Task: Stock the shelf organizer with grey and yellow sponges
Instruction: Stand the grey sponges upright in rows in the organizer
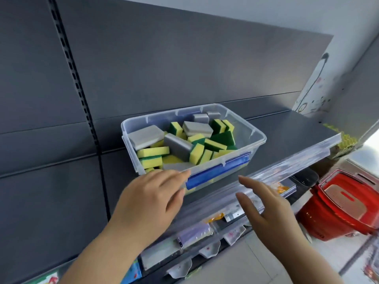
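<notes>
While left hand touches bin front edge, right hand hovers apart.

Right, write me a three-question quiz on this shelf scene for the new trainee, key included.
1. True or false: the clear bin on the shelf holds only grey sponges.
2. Which hand is at the bin's front wall? A) left hand B) right hand C) neither
3. Fill in: the basket to the right, below the shelf, is ____ in colour.

Key: 1 false, yellow-and-green sponges lie among the grey ones; 2 A; 3 red.
</notes>
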Available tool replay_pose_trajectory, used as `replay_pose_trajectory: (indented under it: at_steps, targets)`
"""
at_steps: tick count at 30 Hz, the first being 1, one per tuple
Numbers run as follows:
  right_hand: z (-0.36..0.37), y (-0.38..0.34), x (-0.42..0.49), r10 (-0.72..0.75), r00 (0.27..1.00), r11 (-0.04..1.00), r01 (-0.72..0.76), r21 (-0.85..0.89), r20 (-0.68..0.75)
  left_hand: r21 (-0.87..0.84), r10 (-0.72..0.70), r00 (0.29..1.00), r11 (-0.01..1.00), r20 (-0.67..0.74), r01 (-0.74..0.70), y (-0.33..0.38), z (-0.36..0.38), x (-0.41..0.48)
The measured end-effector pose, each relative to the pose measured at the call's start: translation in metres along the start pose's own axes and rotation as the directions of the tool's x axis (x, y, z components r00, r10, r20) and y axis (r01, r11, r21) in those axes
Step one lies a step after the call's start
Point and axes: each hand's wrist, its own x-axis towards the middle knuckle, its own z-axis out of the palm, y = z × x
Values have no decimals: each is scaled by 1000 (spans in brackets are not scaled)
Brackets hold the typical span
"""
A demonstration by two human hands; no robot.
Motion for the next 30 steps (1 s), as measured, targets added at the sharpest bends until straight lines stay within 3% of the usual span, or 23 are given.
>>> replay_pose_trajectory:
  at_steps: [5, 9, 13, 17, 23, 28, 30]
  targets:
    - [-20, 26, 59, -32, 992, 999, 29, -29, -119, 37, -18, 998, 999, 52, 16, -30, 31, 65]
    - [-23, 39, 95, -25, 991, 999, 22, -24, -128, 45, -50, 990, 998, 132, 44, -40, 45, 89]
    - [-13, 39, 156, -53, 998, 998, 52, -31, -26, 79, -102, 985, 993, 136, 92, -56, 51, 99]
    - [14, 36, 234, -201, 962, 971, 221, -92, 183, 174, -227, 968, 963, 104, 207, -63, 54, 101]
    - [78, 38, 334, -304, 774, 812, 516, -273, 556, 314, -416, 906, 873, 84, 372, -53, 57, 108]
    - [109, 46, 358, -255, 521, 750, 638, -173, 815, 433, -482, 874, 801, 56, 414, -42, 67, 124]
    - [112, 47, 360, -270, 486, 722, 673, -159, 831, 493, -462, 882, 791, 94, 362, -41, 74, 133]
